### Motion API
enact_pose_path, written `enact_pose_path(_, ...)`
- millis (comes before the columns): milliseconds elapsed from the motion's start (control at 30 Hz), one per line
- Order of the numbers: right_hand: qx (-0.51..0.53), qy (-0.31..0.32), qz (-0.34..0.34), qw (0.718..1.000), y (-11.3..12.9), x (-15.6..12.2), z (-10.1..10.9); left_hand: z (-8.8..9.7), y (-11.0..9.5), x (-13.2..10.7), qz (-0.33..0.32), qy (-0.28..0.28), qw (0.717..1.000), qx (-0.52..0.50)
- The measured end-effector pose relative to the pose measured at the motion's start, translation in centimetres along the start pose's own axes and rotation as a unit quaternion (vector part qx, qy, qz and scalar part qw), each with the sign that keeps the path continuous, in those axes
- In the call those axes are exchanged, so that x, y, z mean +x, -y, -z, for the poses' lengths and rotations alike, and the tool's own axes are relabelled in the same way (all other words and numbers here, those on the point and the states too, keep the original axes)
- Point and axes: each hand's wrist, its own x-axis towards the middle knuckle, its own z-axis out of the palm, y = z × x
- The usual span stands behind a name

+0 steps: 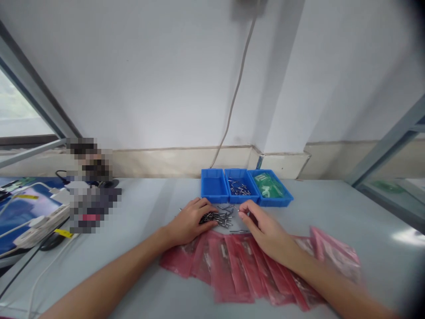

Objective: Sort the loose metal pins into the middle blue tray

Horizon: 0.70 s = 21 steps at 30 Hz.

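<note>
The pile of metal pins (pixel 221 218) lay on the grey table (pixel 332 212), just before three blue trays (pixel 214 188). The left hand (pixel 189 223) rested loosely spread on the pile. The right hand (pixel 265 230), over pink bags (pixel 232 270), was narrowly pinched; its contents could not be determined.

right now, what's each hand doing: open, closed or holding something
Left hand: open, fingers resting on the pile of metal pins.
Right hand: fingertips pinched beside the pile; whether they hold a pin cannot be told.
</note>
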Motion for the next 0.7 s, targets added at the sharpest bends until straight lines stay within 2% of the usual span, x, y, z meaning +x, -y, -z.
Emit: enact_pose_path(700, 0.0, 0.006, -0.004, 1.0, 0.21, -0.05, 0.05, 0.04, -0.08, 0.04, 0.004, 0.004, 1.0, 0.0)
